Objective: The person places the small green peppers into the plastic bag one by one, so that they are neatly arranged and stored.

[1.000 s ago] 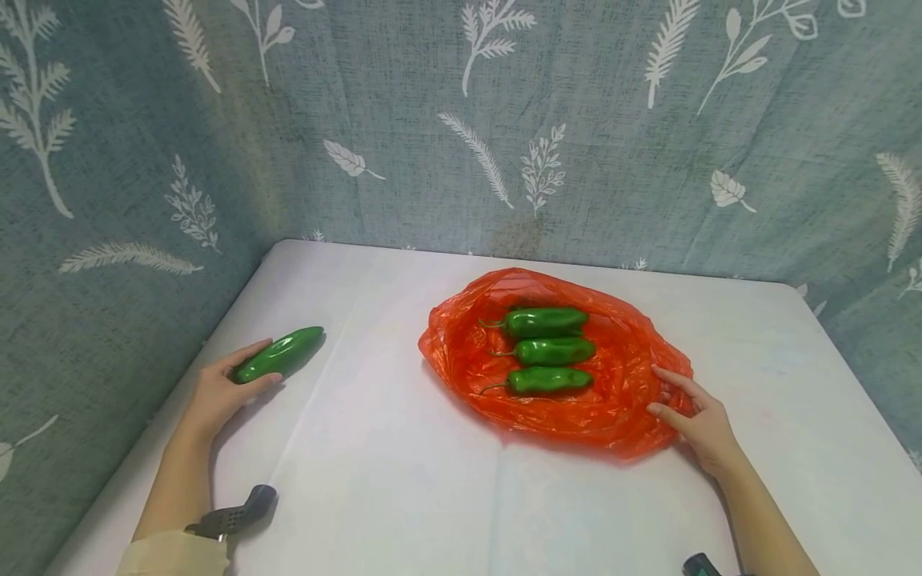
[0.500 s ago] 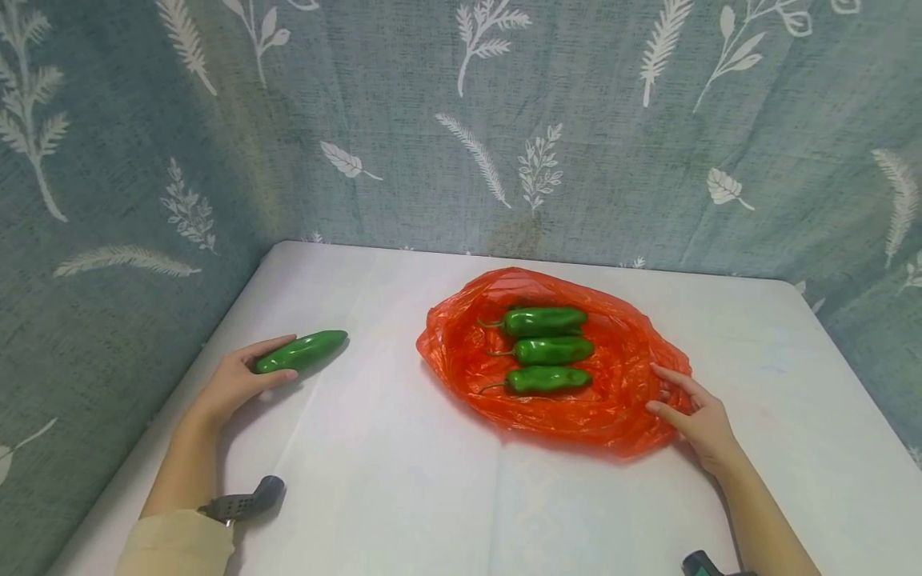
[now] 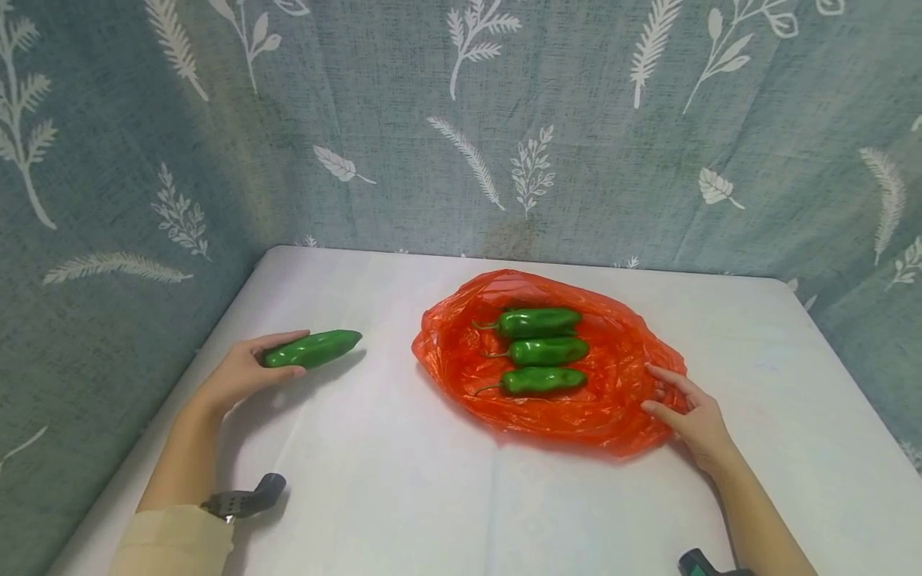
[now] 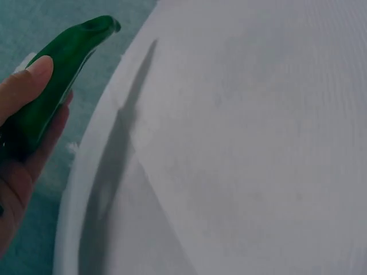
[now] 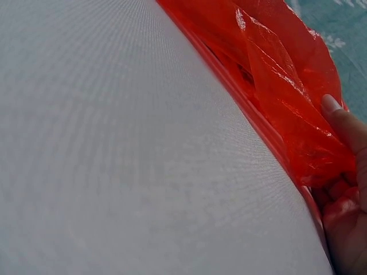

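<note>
In the head view, my left hand (image 3: 241, 376) grips a glossy green pepper (image 3: 317, 349) at the left side of the table. The left wrist view shows my thumb across this pepper (image 4: 63, 63), its tapered tip pointing away, and its shadow falls apart from it on the table. An open red plastic bag (image 3: 446, 376) lies spread at centre right. Three green peppers lie inside in a row, the far pepper (image 3: 536, 323), the middle pepper (image 3: 549, 351) and the near pepper (image 3: 543, 380). My right hand (image 3: 695, 420) holds the bag's right edge between thumb and fingers.
The white table (image 3: 374, 480) ends at a patterned green-blue cloth (image 3: 403, 192) hung behind and on the left. A dark wrist-worn device (image 3: 245, 500) sits on my left forearm, and another dark device (image 3: 702, 562) is by my right forearm.
My left hand has carried its pepper to the right and up off the table, turning it more level. My right hand and the bag stay in place; the head view shifts slightly.
</note>
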Motion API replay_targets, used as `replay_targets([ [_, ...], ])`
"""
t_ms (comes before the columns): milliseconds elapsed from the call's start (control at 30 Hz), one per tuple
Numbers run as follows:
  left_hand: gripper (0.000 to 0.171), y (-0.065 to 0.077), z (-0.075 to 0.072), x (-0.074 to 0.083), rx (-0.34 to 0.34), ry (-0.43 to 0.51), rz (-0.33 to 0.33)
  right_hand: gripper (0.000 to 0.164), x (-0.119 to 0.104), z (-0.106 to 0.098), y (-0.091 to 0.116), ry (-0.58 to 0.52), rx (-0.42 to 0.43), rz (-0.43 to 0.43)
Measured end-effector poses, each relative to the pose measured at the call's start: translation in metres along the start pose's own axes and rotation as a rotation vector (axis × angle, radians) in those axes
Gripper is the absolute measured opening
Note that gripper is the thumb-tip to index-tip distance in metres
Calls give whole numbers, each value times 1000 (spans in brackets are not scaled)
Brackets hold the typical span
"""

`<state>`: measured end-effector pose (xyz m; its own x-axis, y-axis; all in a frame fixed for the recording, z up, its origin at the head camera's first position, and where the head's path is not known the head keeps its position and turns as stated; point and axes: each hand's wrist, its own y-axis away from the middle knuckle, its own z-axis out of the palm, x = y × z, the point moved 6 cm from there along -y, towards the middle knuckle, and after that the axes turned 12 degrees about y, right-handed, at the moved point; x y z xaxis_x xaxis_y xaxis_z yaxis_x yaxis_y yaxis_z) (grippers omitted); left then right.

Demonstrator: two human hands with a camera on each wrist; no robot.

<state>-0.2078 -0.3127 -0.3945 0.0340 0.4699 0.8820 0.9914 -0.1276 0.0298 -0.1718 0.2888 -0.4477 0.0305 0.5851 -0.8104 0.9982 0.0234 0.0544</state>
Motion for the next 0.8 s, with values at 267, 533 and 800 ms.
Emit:
replay_targets([
  [267,61,-8,9,22,-38,18,22,58,-2,0,1,5,5,-8],
  [533,62,-21,22,46,-74,63,50,57,-1,0,1,2,9,-15],
  [800,61,-34,37,69,-104,106,109,57,-2,0,1,-1,7,-11],
])
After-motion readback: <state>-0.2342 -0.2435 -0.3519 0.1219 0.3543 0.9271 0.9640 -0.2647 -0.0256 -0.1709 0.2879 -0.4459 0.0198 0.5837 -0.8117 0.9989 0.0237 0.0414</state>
